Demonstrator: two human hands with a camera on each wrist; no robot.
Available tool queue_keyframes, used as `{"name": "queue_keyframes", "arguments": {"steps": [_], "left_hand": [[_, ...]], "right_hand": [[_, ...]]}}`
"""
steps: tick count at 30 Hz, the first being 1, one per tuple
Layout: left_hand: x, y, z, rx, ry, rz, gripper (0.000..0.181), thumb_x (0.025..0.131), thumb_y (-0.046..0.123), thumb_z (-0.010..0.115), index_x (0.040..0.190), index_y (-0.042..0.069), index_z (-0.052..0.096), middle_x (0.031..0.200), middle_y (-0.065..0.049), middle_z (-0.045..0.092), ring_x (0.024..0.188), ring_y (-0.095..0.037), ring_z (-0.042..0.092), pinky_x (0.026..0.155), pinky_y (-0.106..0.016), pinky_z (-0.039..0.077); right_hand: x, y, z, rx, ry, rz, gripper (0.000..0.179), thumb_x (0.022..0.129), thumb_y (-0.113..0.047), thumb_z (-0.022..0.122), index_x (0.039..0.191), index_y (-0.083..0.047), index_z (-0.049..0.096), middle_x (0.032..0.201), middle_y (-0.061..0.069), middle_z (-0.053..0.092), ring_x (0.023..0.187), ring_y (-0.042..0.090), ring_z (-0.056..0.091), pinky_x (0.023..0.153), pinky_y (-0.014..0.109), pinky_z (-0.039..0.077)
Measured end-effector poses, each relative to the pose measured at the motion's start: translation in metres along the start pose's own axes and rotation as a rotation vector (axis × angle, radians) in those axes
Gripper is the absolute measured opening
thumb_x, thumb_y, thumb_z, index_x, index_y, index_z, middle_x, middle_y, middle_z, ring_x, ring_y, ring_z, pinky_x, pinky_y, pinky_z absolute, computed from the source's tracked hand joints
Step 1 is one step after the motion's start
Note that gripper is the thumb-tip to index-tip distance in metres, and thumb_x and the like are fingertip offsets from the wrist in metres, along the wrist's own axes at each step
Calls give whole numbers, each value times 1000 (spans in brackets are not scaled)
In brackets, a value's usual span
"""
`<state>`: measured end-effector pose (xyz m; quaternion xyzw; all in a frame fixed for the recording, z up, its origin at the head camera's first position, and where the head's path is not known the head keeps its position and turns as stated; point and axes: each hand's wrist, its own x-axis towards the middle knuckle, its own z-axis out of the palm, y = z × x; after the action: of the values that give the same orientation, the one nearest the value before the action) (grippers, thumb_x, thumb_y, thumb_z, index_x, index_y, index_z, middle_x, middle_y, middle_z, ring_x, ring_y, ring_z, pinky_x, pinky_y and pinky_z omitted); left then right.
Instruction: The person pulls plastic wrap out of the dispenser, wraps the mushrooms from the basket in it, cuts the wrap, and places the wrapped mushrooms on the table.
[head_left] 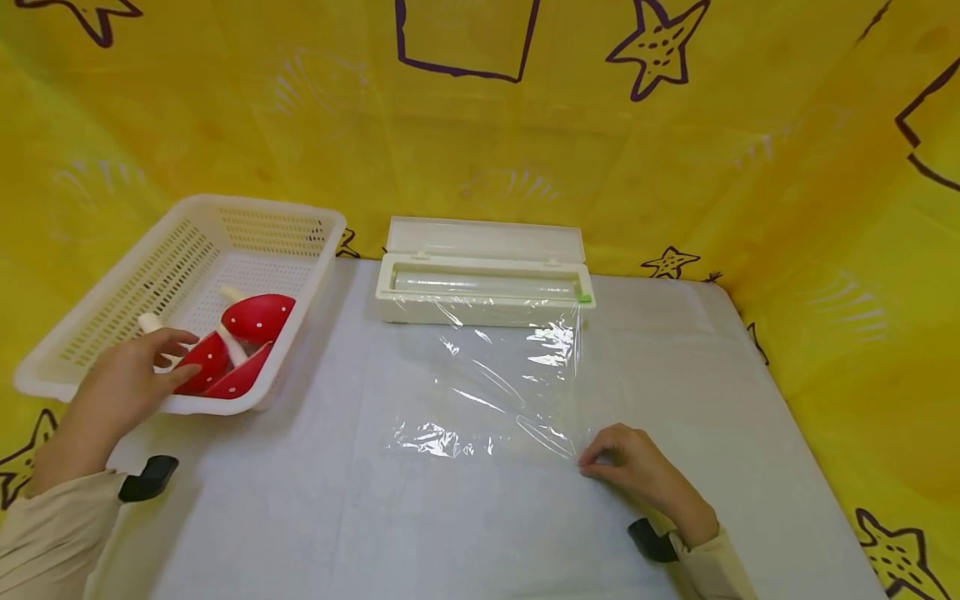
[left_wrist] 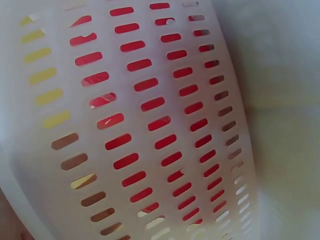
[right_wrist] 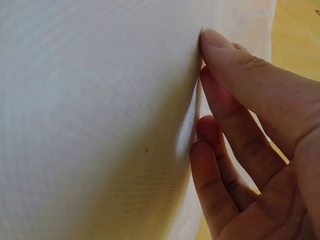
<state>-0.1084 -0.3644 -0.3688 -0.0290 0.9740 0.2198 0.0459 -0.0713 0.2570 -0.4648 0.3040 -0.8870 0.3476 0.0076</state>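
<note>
My left hand [head_left: 131,379] reaches over the near wall of a white slotted plastic basket [head_left: 336,242]. Its thumb and curled fingers hold a red mushroom [head_left: 206,360] with white dots, which looks like a toy. Two similar mushrooms lie beside it, one [head_left: 258,317] behind and another [head_left: 242,379] in front. The left wrist view shows red through the basket's slotted wall [left_wrist: 112,65]; the fingers are hidden there. At the right, my right hand [head_left: 637,467] pinches the near right corner of clear plastic wrap [head_left: 495,392]. In the right wrist view, this hand's fingertips [right_wrist: 212,40] touch the white surface.
A cream wrap dispenser box [head_left: 480,312] stands at the back with its lid [head_left: 487,237] raised, a roll [head_left: 480,285] inside and a green piece [head_left: 583,298] at its right end. A pale cloth covers the table [head_left: 375,533]. Yellow patterned cloth [head_left: 480,125] hangs behind.
</note>
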Motion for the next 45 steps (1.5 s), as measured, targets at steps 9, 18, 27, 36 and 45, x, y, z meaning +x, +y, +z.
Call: {"name": "queue_keyframes", "arguments": {"steps": [9, 18, 27, 36, 45], "left_hand": [[5, 1, -3, 7, -85, -42, 52, 89, 13, 71, 128, -11, 48, 113, -42, 59, 96, -53, 56, 66, -44, 59], [0, 9, -2, -19, 49, -34, 48, 90, 9, 71, 129, -9, 51, 114, -41, 59, 98, -57, 57, 65, -46, 60], [-9, 25, -5, -28, 165, -16, 46, 91, 10, 70, 131, -6, 53, 113, -40, 61, 98, -56, 57, 65, -52, 59], [-23, 46, -11, -43, 376, 95, 43, 86, 4, 74, 126, -5, 61, 106, -38, 65, 91, -57, 62, 54, -2, 39], [-32, 75, -12, -128, 445, 141, 45, 85, 2, 75, 128, 0, 63, 107, -35, 67, 86, -18, 69, 64, 9, 30]], "right_hand": [[0, 1, 1, 2, 15, -10, 23, 68, 0, 86, 79, -16, 75, 78, -9, 72, 78, 4, 61, 74, 24, 50], [0, 1, 0, 5, 13, -10, 22, 68, 0, 86, 80, -16, 75, 78, -9, 72, 78, 4, 61, 73, 24, 50], [0, 1, 1, 8, 13, -17, 23, 68, 0, 86, 80, -16, 75, 78, -9, 72, 78, 4, 60, 73, 24, 49], [0, 2, 1, 10, 13, -18, 23, 68, 1, 86, 80, -16, 75, 78, -9, 72, 78, 3, 60, 74, 24, 50], [0, 0, 0, 8, 12, -4, 22, 69, -1, 86, 80, -16, 75, 78, -9, 72, 78, 3, 61, 74, 24, 50]]}}
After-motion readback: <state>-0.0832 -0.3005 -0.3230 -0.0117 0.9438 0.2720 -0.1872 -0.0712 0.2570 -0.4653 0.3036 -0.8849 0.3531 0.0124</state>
